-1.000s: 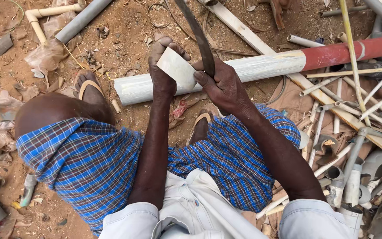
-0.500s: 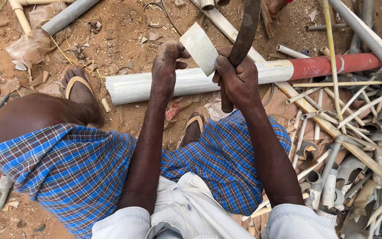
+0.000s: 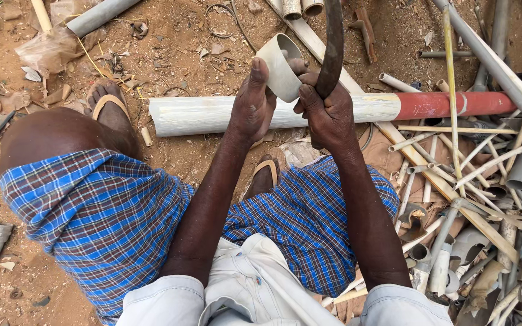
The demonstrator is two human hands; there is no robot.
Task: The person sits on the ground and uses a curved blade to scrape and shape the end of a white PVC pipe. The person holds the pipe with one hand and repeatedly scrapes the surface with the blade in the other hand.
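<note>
Head view, only one. Left hand (image 3: pixel 250 105) upper centre of frame, grip clenched on a short pale pipe piece (image 3: pixel 280 65), thumb up along its left side, open end tilted up and right. Right hand (image 3: pixel 327 111) just beside it to the right, grip clenched around the handle of a dark curved blade (image 3: pixel 333 42) that runs up out of the top edge. Blade sits against the right side of the pipe piece; can't tell if the edge is in the material.

Behind both hands: long white pipe with a red end (image 3: pixel 394 105) lying across the dirt ground (image 3: pixel 176 48), centre to right edge. Hands are above it, contact not clear.

Lower frame: blue checked wrap (image 3: pixel 104 217) over both knees, pale shirt (image 3: pixel 243 296) at bottom. Sandalled left foot (image 3: pixel 109 108) at centre left, other sandal (image 3: pixel 264 175) between the knees.

Right side of frame: heap of scrap pipes and offcuts (image 3: pixel 490 199). Upper left: grey pipe (image 3: pixel 98 15) and torn plastic litter (image 3: pixel 49 51).
</note>
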